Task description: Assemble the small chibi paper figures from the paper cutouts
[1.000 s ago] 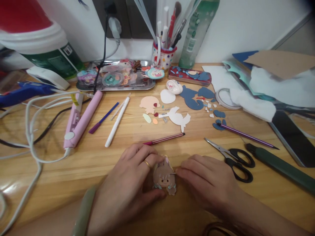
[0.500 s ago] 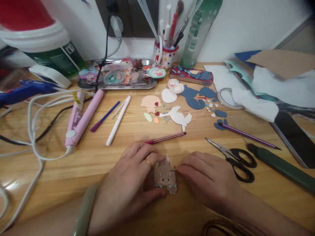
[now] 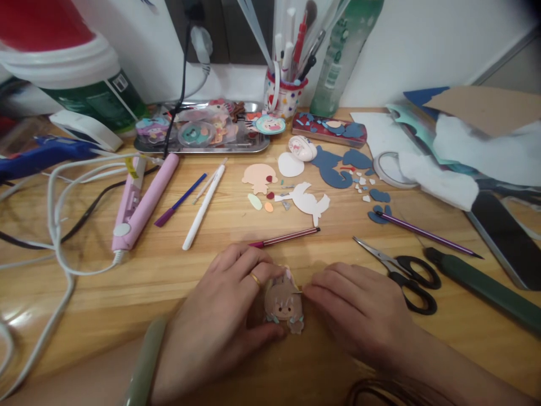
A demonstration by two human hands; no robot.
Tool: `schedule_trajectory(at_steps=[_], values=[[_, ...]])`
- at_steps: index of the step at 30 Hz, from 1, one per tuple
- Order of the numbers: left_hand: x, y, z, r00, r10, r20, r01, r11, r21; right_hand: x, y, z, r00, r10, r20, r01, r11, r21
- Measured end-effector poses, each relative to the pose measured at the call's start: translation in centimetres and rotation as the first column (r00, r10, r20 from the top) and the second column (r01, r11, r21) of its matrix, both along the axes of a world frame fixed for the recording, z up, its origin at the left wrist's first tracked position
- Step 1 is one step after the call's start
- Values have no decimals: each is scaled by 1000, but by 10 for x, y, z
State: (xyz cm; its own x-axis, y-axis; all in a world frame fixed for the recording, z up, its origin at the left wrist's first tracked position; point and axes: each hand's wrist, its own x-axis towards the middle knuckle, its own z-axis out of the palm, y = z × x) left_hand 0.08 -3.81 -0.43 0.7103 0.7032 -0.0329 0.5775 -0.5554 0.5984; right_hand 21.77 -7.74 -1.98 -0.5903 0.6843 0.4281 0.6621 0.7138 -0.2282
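A small paper doll figure (image 3: 284, 304) with brown hair and a smiling face lies on the table in front of me. My left hand (image 3: 228, 304) has its thumb and index finger pressed on the figure's left side and top. My right hand (image 3: 359, 307) is closed in a pinch at the figure's right edge. From its fingertips a thin, dark tip (image 3: 297, 292) reaches onto the hair; the rest of that thing is hidden in the fingers. Just beyond my left hand lies a dark red striped pen (image 3: 289, 237).
Black-handled scissors (image 3: 401, 270) and a green tool (image 3: 482, 287) lie on the right. Cut paper pieces (image 3: 310, 203) are spread behind the hands. A white pen (image 3: 203, 207), a pink hair straightener (image 3: 146, 203) and cables are on the left. A metal tray (image 3: 203, 148) stands at the back.
My right hand has shifted very slightly, and the thin tip shows a little more over the figure's hair. My left hand stays put on the figure.
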Motion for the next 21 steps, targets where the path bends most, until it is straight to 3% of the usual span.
schedule_trajectory(at_steps=[21], values=[[1,1,1,1000,2,6,-2,1000,2,-1,0,0,1000,-3,22,2,999,39]])
